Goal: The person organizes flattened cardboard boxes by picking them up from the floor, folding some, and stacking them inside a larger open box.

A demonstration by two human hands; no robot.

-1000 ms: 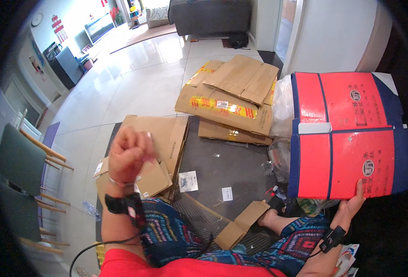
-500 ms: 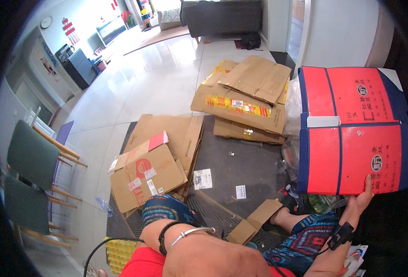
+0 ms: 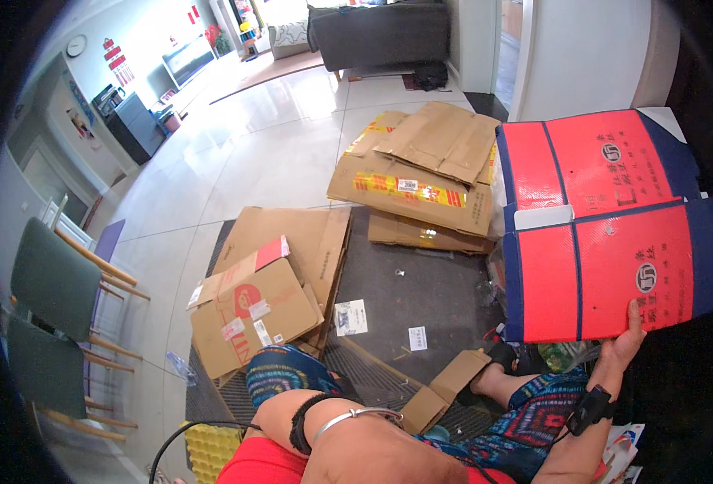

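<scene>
My right hand grips the lower edge of a flattened red and blue cardboard box, thumb lying on its front face. The box stands upright and spread out at the right, with a fold across its middle. Close to the camera, at the bottom, is the back of my left hand, a silver bangle and dark band behind it. Its fingers are out of sight. A small folded piece of brown cardboard lies between my legs.
Flattened brown cartons with yellow tape are piled ahead. More flattened cartons lie at the left on a dark mat. Green chairs stand further left. A yellow egg-crate sheet is by my left side.
The red and blue box has shifted a little left with my right hand, and its lower panel bends more at the fold. My left arm has moved slightly right and down.
</scene>
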